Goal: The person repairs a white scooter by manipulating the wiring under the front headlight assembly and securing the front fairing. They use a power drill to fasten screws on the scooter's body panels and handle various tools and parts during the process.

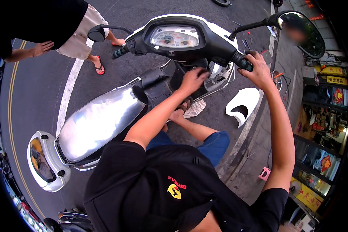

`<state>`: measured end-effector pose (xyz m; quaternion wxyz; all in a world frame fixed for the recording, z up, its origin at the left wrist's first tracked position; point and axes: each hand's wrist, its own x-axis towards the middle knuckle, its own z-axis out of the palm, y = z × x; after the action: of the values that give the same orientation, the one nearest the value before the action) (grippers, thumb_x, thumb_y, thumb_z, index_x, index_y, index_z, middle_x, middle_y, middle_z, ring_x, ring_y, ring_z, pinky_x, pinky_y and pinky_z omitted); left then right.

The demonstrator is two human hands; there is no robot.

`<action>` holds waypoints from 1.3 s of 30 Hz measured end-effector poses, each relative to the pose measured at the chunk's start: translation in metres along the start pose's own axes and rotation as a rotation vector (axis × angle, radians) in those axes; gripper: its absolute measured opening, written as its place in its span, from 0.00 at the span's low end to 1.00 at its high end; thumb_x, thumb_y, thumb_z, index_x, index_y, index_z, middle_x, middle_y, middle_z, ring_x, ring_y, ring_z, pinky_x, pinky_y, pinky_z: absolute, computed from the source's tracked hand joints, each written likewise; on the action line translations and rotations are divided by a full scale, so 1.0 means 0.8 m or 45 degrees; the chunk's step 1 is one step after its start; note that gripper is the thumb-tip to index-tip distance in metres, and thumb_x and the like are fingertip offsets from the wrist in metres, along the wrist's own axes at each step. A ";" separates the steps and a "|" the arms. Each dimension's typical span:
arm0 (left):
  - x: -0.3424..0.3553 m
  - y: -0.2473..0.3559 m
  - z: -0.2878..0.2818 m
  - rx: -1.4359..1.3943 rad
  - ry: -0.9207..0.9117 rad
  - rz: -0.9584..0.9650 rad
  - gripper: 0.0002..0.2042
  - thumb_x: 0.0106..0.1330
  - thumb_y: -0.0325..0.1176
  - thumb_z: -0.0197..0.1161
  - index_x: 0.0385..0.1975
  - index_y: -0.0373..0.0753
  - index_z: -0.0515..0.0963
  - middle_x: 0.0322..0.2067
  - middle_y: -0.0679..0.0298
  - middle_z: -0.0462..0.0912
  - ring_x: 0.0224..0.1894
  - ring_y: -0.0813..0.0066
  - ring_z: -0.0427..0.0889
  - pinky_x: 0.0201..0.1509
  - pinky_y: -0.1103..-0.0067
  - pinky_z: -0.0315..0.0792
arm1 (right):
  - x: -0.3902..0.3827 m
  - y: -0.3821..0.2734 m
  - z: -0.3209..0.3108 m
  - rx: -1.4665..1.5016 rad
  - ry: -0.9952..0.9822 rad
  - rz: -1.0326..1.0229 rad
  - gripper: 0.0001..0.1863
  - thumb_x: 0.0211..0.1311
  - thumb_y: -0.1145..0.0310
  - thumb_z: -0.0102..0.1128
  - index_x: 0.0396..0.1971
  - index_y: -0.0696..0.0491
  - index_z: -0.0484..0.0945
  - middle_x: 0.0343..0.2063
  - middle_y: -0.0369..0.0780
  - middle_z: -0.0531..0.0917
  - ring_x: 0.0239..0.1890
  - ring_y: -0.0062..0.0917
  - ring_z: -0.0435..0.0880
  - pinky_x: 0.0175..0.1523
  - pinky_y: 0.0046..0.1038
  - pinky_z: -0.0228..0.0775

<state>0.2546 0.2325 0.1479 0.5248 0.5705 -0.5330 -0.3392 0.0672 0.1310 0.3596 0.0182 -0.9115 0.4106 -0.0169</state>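
Observation:
A white and black scooter [181, 18] stands before me, its round-cornered instrument panel [174, 37] facing up. My right hand [258, 70] is closed round the right handlebar grip [241, 62], fingers over its top. Below the handlebar, my left hand [194, 81] hovers by the dark front leg shield, its fingers loosely bent and a little apart. Nothing shows in that hand; its fingertips look slightly blurred. Beside it, metal parts and framework [217, 79] lie exposed at the scooter's right front. The long seat [100, 123] has a shiny silvery surface.
A white body panel [243, 105] lies on the ground at right, with scattered tools [248, 41] farther ahead. A person in beige shorts [80, 36] stands at far left. A mirror [303, 34] juts out at upper right. A pink stool-like object [264, 173] sits by the shopfront shelves.

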 end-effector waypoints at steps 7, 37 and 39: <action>0.033 0.033 0.038 -0.551 -0.120 -0.136 0.17 0.69 0.42 0.55 0.35 0.30 0.77 0.27 0.61 0.82 0.29 0.79 0.78 0.37 0.79 0.72 | 0.006 -0.002 0.001 0.024 -0.179 0.112 0.32 0.45 0.51 0.65 0.49 0.55 0.77 0.49 0.47 0.76 0.52 0.42 0.74 0.57 0.36 0.66; 0.028 0.078 0.041 -0.090 0.158 -0.214 0.23 0.66 0.50 0.52 0.22 0.34 0.80 0.20 0.51 0.79 0.27 0.51 0.80 0.33 0.64 0.70 | 0.006 -0.036 -0.002 -0.389 -0.108 0.143 0.23 0.44 0.58 0.67 0.41 0.52 0.79 0.32 0.44 0.80 0.41 0.39 0.79 0.44 0.39 0.71; 0.032 0.073 0.041 -0.088 0.136 -0.242 0.23 0.65 0.50 0.54 0.21 0.34 0.80 0.19 0.51 0.79 0.27 0.51 0.80 0.32 0.65 0.70 | 0.003 -0.035 -0.001 -0.370 -0.029 0.087 0.22 0.44 0.58 0.67 0.40 0.52 0.79 0.32 0.44 0.80 0.40 0.39 0.79 0.43 0.39 0.72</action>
<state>0.2138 0.2071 0.2013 0.5374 0.6173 -0.4354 -0.3748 0.0899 0.1478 0.3618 -0.1088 -0.8901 0.4394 0.0537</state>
